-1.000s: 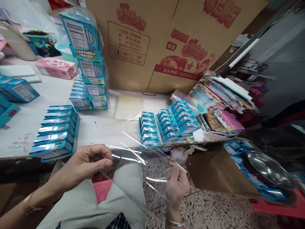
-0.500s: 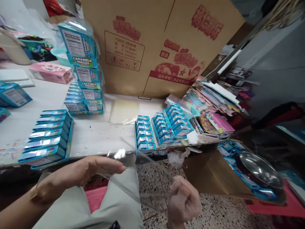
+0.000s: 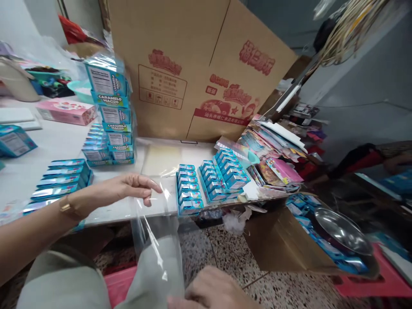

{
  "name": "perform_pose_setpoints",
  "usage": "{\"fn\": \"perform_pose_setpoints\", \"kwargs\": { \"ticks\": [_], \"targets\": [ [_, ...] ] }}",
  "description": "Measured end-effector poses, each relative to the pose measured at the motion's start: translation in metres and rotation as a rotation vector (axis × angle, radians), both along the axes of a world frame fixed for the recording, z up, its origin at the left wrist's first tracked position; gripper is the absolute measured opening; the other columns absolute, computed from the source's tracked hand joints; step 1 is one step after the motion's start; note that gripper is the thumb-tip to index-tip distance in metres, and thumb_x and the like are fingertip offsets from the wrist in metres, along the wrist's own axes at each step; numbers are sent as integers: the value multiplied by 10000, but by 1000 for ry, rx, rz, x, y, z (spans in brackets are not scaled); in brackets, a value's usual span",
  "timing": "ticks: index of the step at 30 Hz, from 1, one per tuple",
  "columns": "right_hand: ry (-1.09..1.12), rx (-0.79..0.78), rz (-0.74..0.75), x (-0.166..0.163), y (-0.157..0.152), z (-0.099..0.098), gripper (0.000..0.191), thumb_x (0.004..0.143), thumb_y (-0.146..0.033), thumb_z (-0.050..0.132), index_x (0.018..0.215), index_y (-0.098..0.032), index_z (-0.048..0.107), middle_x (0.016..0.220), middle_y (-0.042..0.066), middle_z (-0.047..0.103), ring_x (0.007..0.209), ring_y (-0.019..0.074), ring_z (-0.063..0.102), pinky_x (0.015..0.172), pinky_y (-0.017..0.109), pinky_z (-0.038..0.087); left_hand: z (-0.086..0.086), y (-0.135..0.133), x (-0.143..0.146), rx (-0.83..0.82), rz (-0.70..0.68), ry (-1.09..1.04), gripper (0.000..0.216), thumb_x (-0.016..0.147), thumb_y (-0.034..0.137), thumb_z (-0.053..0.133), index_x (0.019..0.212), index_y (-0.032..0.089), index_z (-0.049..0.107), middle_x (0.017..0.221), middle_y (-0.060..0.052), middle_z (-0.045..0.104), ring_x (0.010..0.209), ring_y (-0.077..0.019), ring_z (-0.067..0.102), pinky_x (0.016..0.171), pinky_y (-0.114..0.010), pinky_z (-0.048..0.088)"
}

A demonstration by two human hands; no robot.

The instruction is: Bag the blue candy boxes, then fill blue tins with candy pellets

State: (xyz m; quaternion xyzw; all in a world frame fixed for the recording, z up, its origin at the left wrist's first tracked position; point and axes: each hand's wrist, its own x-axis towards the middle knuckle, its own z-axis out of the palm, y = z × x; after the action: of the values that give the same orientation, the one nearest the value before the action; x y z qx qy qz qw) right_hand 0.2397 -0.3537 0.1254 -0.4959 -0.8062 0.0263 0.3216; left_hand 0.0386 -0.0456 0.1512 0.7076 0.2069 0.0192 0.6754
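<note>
A clear plastic bag hangs in front of my lap, stretching from near my left fingertips down to my right hand. My left hand is raised over the table's front edge, index finger stretched out and thumb apart, its fingertips beside the bag's upper end. Low at the bottom of the view, my right hand is closed and blurred, with the bag's lower end at its fingers. Right of my left hand stands a row of small blue boxes in a tray. Another row of blue boxes sits behind my left forearm.
Wrapped blue boxes marked CARAMELO MACIZO are stacked at the back left, beside a pink box. A large cardboard carton stands behind. More blue boxes are at right. An open carton holds packs and a metal bowl.
My left hand has risen and its fingers have bent from flat. My right hand has moved down and left. The bag now hangs more upright between them, and the view has shifted slightly.
</note>
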Motion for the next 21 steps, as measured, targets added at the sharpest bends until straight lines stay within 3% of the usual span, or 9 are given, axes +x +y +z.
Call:
{"fn": "perform_pose_setpoints", "kwargs": {
  "ticks": [1, 3, 6, 8, 11, 13, 15, 19, 21],
  "targets": [
    [80, -77, 42, 5, 6, 7, 208, 964, -365, 639, 1155, -315, 704, 751, -38, 688, 665, 117, 609, 580, 223, 505, 11, 0, 1, 93, -62, -4, 310, 908, 337, 663, 1166, 203, 769, 782, -49, 766, 792, -184, 685, 794, -252, 489],
    [245, -135, 22, 17, 22, 22, 456, 939, -433, 667, 1377, -332, 591, 1087, 26, 730, 982, 165, 668, 836, 281, 569, 33, -7, 8, 253, -233, -7, 365, 971, 285, 555, 1283, 184, 714, 804, -53, 756, 794, -165, 667, 788, -229, 488],
    [416, -51, -106, 33, 60, 36, 685, 883, -500, 714, 1500, -331, 469, 1503, 92, 530, 1399, 278, 457, 1186, 500, 370, 63, -28, 30, 358, -523, -31, 412, 999, 223, 474, 1365, 184, 661, 835, -62, 760, 777, -155, 665, 768, -209, 493],
    [536, -63, -16, 40, 86, 36, 638, 879, -522, 703, 1457, -318, 527, 1497, 86, 543, 1435, 292, 420, 1212, 539, 305, 77, -40, 46, 357, -623, -33, 401, 982, 199, 498, 1337, 166, 682, 823, -71, 768, 764, -165, 671, 756, -213, 496],
    [791, -222, 66, 48, 109, 24, 388, 881, -541, 672, 1151, -266, 726, 1118, 58, 724, 1128, 251, 630, 1061, 474, 446, 84, -45, 63, 263, -525, -46, 343, 931, 173, 560, 1216, 118, 742, 757, -53, 753, 716, -172, 653, 755, -240, 497],
    [981, -295, 29, 53, 112, 12, 314, 864, -539, 681, 868, -230, 740, 849, 20, 694, 863, 196, 639, 917, 398, 491, 73, -42, 67, 128, -390, -92, 332, 900, 145, 565, 1174, 97, 748, 698, -28, 732, 672, -155, 632, 737, -240, 487],
    [1192, -295, 6, 57, 109, -3, 355, 818, -544, 721, 688, -218, 665, 680, -9, 600, 788, 187, 613, 872, 369, 485, 47, -41, 68, -80, -247, -182, 354, 879, 116, 550, 1179, 89, 736, 632, -7, 706, 612, -131, 614, 685, -224, 471],
    [1660, -165, -80, 54, 99, -36, 422, 722, -564, 796, 623, -240, 545, 566, -52, 434, 821, 196, 610, 971, 413, 483, -36, -65, 73, -577, 26, -295, 349, 853, 196, 661, 1192, 145, 729, 593, 20, 669, 452, -70, 528, 477, -153, 347],
    [1851, -107, -121, 49, 93, -57, 412, 720, -538, 811, 642, -247, 530, 539, -75, 354, 711, 161, 559, 945, 410, 516, -78, -89, 76, -711, 6, -221, 365, 760, 299, 810, 1081, 132, 758, 605, -6, 675, 376, -53, 467, 400, -153, 270]
  ]
}}
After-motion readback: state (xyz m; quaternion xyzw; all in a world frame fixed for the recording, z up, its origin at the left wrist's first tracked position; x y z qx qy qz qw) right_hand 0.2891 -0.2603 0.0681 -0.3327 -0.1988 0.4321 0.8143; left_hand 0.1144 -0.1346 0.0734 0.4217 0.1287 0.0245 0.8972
